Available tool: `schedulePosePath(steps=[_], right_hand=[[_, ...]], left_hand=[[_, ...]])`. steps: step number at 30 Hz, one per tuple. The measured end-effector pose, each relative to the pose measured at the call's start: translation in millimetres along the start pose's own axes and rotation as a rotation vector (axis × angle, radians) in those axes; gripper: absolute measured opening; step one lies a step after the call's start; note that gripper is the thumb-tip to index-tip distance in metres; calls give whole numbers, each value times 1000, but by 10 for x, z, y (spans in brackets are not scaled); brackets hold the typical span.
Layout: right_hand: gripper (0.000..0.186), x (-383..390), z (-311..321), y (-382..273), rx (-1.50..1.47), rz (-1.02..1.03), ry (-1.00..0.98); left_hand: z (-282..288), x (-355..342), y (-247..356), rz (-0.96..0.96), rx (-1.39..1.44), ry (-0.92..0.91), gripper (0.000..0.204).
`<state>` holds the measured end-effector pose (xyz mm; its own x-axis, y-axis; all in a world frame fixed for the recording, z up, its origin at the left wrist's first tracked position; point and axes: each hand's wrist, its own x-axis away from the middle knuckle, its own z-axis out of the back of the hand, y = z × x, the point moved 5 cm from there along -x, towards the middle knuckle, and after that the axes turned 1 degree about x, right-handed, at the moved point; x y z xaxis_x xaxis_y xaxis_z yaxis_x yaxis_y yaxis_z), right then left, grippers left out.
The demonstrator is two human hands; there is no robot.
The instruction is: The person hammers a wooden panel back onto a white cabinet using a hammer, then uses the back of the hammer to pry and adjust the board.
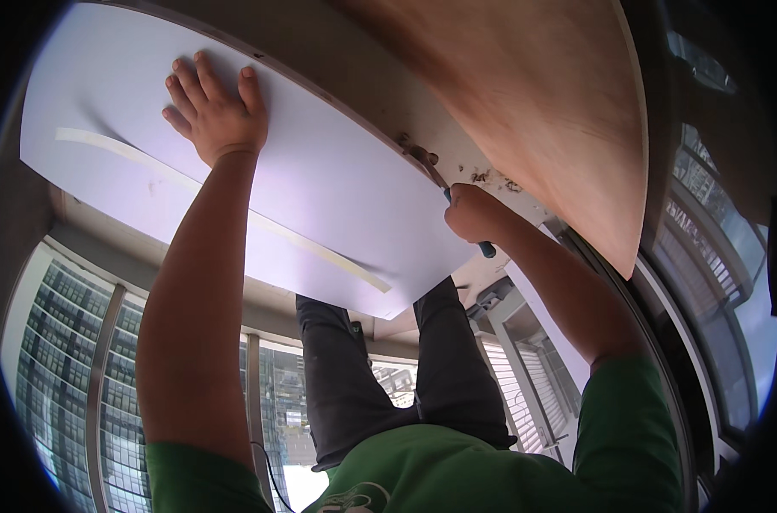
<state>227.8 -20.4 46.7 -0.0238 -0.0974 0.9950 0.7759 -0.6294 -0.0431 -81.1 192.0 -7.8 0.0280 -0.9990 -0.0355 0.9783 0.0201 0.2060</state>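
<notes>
A large white panel [337, 179] lies in front of me. My left hand [217, 111] rests flat on it near its far left part, fingers spread. My right hand [472, 212] is closed around a blue-handled tool [486, 249], probably a chisel or screwdriver. The tool's metal tip [427, 162] sits at the panel's right edge, where small wood chips [491, 178] lie scattered. A thin pale strip [234, 209] runs lengthwise along the panel's face.
A bare plywood sheet [534, 103] sits beyond the panel at the upper right. My dark trousers [388, 368] and green shirt [457, 470] fill the lower middle. Large windows [63, 359] showing buildings outside lie at the left and the right [713, 256].
</notes>
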Motion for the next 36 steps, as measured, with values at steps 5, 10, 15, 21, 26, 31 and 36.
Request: schedulePosePath(steps=[5, 10, 15, 21, 26, 31, 36], right_hand=[[21, 7, 89, -217, 34, 58, -7], [23, 70, -67, 288, 108, -22, -43], [27, 36, -10, 94, 209, 23, -34], [31, -70, 127, -506, 209, 172, 84], [19, -124, 122, -563, -154, 123, -25], [13, 117, -5, -280, -840, 154, -214], [14, 352, 38, 15, -1277, 324, -426]], left_hand=[[-25, -16, -37, -4, -8, 10, 80], [4, -20, -23, -11, -8, 14, 80], [-10, -25, -11, -10, -15, 15, 80], [-21, -14, -20, -3, -16, 17, 79], [-24, -16, -53, 6, -51, -2, 79], [-8, -11, -25, -1, -34, -14, 78], [-27, -11, -72, -3, -32, 14, 79]])
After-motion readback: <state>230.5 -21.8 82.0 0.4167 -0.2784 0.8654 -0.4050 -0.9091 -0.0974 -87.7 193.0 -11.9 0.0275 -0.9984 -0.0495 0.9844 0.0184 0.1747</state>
